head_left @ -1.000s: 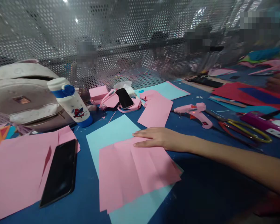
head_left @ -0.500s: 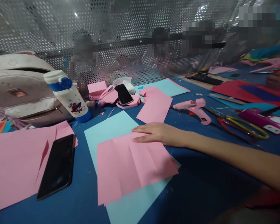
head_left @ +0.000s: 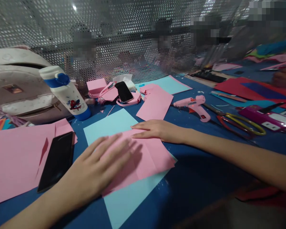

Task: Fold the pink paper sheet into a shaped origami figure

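Note:
A creased sheet of pink paper (head_left: 145,156) lies over a light blue sheet (head_left: 124,203) on the dark blue table. My right hand (head_left: 154,130) rests flat on the far edge of the pink paper, fingers stretched to the left. Over its left half is my left hand (head_left: 105,162), fingers spread and slightly blurred, holding nothing; whether it touches the paper I cannot tell. Just beyond my right hand lies another pink paper piece (head_left: 156,103). To the right of that is a pink glue gun (head_left: 193,105).
A black phone (head_left: 57,159) lies on pink paper at left. A white bottle (head_left: 66,93) leans by a pale backpack (head_left: 26,89). Scissors (head_left: 238,122) and a purple power strip (head_left: 264,117) are at right. A perforated metal panel (head_left: 124,38) stands behind. Another person's hand (head_left: 284,79) is far right.
My left hand has come in from the lower left, over the pink paper. My right hand stays on the paper's far edge. The view has shifted slightly.

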`<state>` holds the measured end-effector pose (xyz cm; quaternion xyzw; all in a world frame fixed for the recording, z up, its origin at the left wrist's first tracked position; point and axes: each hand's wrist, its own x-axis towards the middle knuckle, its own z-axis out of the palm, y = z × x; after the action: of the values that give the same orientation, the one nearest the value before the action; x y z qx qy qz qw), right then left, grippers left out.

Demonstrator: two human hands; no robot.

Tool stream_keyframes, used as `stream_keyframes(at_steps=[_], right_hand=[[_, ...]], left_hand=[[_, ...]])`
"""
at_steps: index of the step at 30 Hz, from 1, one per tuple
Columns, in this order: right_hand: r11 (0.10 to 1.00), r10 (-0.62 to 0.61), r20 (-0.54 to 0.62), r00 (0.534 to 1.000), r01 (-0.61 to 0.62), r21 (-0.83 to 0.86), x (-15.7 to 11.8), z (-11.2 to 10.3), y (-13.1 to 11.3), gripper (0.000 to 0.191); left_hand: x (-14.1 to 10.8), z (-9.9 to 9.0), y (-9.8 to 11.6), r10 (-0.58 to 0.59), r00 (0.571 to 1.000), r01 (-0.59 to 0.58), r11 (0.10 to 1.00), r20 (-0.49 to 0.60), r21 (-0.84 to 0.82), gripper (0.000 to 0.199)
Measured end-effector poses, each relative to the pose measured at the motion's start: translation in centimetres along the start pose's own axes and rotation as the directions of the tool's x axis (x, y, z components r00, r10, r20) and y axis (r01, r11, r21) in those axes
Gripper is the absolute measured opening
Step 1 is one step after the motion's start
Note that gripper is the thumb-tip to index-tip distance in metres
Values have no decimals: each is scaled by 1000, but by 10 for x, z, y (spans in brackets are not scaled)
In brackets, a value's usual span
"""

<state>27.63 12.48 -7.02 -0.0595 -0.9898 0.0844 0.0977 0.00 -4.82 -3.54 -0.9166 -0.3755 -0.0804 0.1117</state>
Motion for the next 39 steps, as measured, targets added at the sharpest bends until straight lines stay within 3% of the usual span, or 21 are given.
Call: stream_keyframes(at_steps=[2,6,10,12,15,17,19,21,23,25,29,39], right_hand=[[999,-13,3,1000,12,39,0,-1,1,52],[981,-3,2,1000,2,195,-1,-6,-1,51],[938,59,-154,986,-2,348,-2,-10,-8,41],[925,67,-325,943,63,375,-2,-12,-15,41],[922,129,-587,799,122,367,-2,-14,-27,36],[935,154,-641,752,99,341,-1,-15,-35,34],[953,80,-570,818,105,285,3,-14,-42,34],[964,-47,-383,922,142,225,7,-11,-47,35],[966,-131,-193,972,169,195,11,-6,-50,38],[967,-163,-72,984,174,185,12,0,-50,43],[970,-170,30,985,161,184,10,7,-44,48],[968,-195,58,979,183,174,10,9,-37,43]], left_hand=[[10,14,-10,-29,995,29,1000,96,1,56],[10,36,-17,-80,983,89,995,165,-49,65],[5,41,-16,-93,979,112,989,183,-93,65],[5,41,-16,-96,978,117,987,183,-110,64],[7,41,-17,-111,978,135,982,178,-131,63],[8,41,-18,-122,978,146,979,172,-139,62],[8,42,-19,-123,977,149,978,173,-147,62],[9,43,-20,-124,977,152,976,175,-154,62],[10,43,-20,-129,976,158,974,174,-161,62],[10,43,-20,-134,976,163,972,170,-167,61],[10,44,-20,-138,976,167,971,166,-173,61],[9,45,-19,-141,974,176,964,177,-202,63]])
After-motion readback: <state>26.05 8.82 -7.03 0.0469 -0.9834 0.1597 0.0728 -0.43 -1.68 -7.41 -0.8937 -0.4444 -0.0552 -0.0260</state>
